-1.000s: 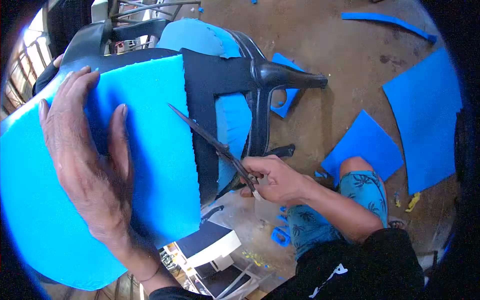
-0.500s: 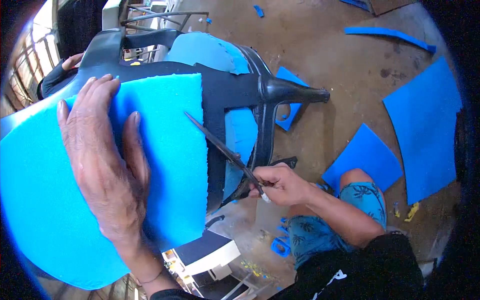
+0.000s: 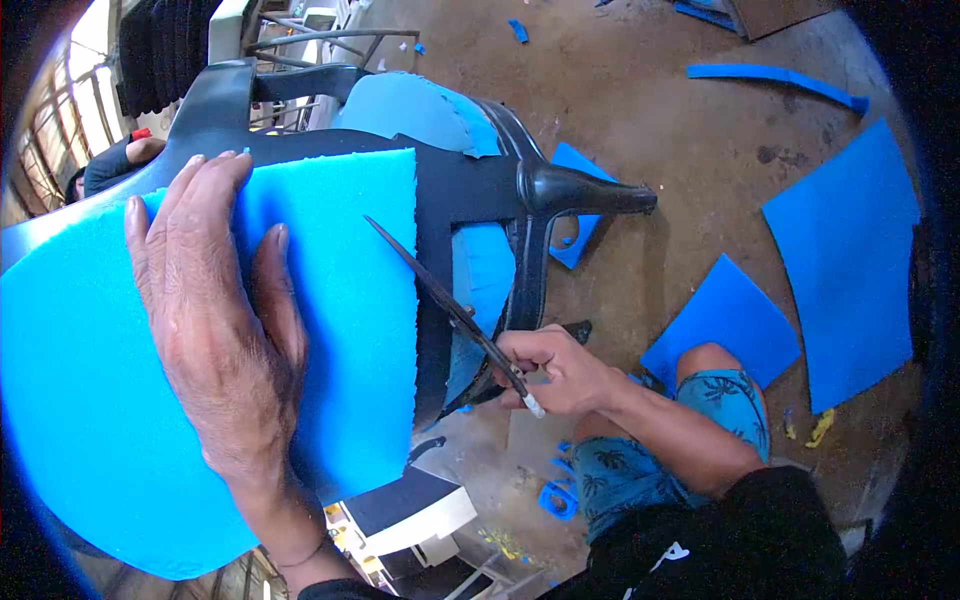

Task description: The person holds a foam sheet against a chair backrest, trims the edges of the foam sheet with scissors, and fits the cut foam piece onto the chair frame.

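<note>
Pressing on the blue foam sheet [image 3: 350, 320] with the left hand [image 3: 215, 330], open and flat with fingers apart and thumb set off to the side, likely to steady the foam against the black chair-like frame [image 3: 470, 180] beneath. Closed around the handles of the scissors [image 3: 465, 316] with the right hand [image 3: 570, 375], outside the foam's right edge; blades together, slanting up and left across that edge, with the tip over the foam. Probably angled this way to reach the sheet without leaning the wrist on it.

Straight but slightly ragged along that right edge, running over the frame near the light-blue padding [image 3: 485, 265]. Tighter for moving below, with the knee [image 3: 707, 360] near the right forearm, and above, with the frame's leg [image 3: 600, 195] jutting rightwards. More room over the floor [image 3: 650, 80], between that leg and the large foam piece [image 3: 850, 260].
</note>
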### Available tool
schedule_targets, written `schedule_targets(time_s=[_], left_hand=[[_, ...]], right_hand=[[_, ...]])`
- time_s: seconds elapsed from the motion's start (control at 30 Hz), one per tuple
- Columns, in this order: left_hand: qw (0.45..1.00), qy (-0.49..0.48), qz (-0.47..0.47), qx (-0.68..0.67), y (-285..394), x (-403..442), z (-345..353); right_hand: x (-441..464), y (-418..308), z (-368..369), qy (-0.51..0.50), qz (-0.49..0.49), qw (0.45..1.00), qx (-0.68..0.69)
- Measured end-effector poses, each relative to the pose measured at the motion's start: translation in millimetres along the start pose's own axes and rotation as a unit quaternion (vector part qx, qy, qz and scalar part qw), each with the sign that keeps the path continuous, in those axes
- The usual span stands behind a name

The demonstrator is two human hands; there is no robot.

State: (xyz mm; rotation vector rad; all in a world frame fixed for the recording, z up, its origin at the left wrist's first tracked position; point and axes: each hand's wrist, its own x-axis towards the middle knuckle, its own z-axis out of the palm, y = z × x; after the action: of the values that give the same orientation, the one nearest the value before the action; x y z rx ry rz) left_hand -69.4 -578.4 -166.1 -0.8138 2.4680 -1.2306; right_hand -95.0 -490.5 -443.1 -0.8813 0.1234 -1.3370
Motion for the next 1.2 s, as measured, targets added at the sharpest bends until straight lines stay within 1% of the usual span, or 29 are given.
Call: schedule_targets(time_s=[0.2,0.3,0.37,0.53,0.7,0.77,0.87,0.97,1.07,1.13,1.2], left_hand=[[1.000,0.001,-0.002,-0.008,0.5,-0.4,-0.4],[1.000,0.004,-0.006,-0.012,0.6,-0.8,-1.3],[1.000,0.008,-0.008,-0.012,-0.7,-1.3,-1.2],[0.999,0.015,-0.019,-0.044,0.2,-0.6,-2.3],[0.998,0.013,-0.020,-0.050,-0.2,-0.1,-2.9],[0.998,0.011,-0.020,-0.051,-0.2,0.0,-3.7],[0.998,0.012,-0.022,-0.061,0.0,0.1,-3.4],[0.998,0.012,-0.022,-0.063,-0.4,-0.1,-3.8],[0.995,0.023,-0.038,-0.091,-1.4,-0.7,-2.4],[0.985,0.072,-0.052,-0.147,-2.1,0.1,-0.9],[0.983,0.084,-0.060,-0.148,-1.0,0.9,-4.9]], right_hand=[[-3.1,2.4,-2.6,-0.006,0.039,0.999,0.007],[-2.7,-0.9,-8.8,-0.012,0.049,0.998,-0.037],[0.6,-9.1,-11.4,0.012,0.068,0.997,-0.014],[10.4,-13.5,-21.9,0.003,0.042,0.998,-0.044],[17.7,-20.0,-27.1,-0.006,0.033,0.997,-0.072],[17.2,-21.0,-28.4,-0.013,0.015,0.995,-0.094],[15.0,-21.7,-31.0,-0.010,0.018,0.993,-0.116],[15.3,-25.4,-36.2,-0.006,0.035,0.994,-0.108],[20.8,-39.5,-43.8,-0.024,0.037,0.992,-0.115],[26.1,-37.4,-50.4,-0.029,0.034,0.991,-0.130],[31.0,-40.1,-54.8,-0.034,0.028,0.988,-0.146]])
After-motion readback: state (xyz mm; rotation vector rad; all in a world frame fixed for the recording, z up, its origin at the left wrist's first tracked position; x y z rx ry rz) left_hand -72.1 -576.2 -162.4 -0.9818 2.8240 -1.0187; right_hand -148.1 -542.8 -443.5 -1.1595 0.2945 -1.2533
